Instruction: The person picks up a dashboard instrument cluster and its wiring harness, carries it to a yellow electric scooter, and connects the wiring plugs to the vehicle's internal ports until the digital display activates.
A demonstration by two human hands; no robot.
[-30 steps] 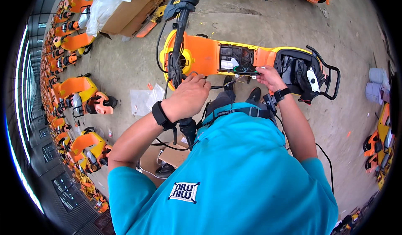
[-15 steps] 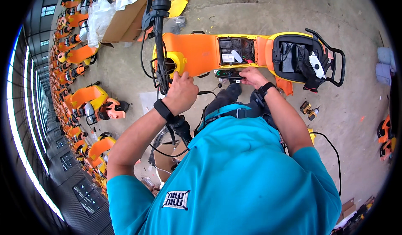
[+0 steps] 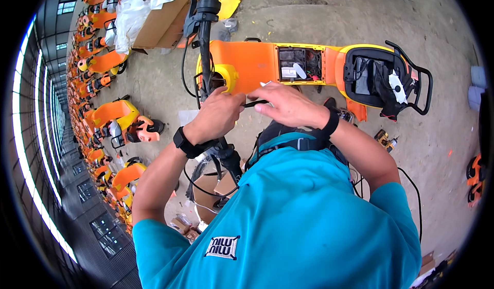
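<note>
My left hand [image 3: 218,115] is closed beside the steering column of an orange and yellow scooter [image 3: 252,61], its fingertips at the black cables near the handlebar [image 3: 205,42]. What it pinches is hidden. My right hand [image 3: 290,104] has come close to it, fingers bent over a black display panel [image 3: 256,103], of which only a thin dark edge shows. In the scooter's floor, an uncovered compartment [image 3: 300,65] holds dark parts and wiring. The open seat box [image 3: 368,73] has black and grey items inside.
A large cardboard box [image 3: 164,26] with clear plastic wrapping stands at the far left. Rows of similar scooters [image 3: 110,116] line the left side. A yellow and black power drill [image 3: 386,141] lies on the floor at right. Another open cardboard box [image 3: 206,188] sits near my left elbow.
My right hand has moved left, bringing the display panel from beside the floor compartment to my left hand. The panel's lit face has turned out of sight. The left hand has shifted little.
</note>
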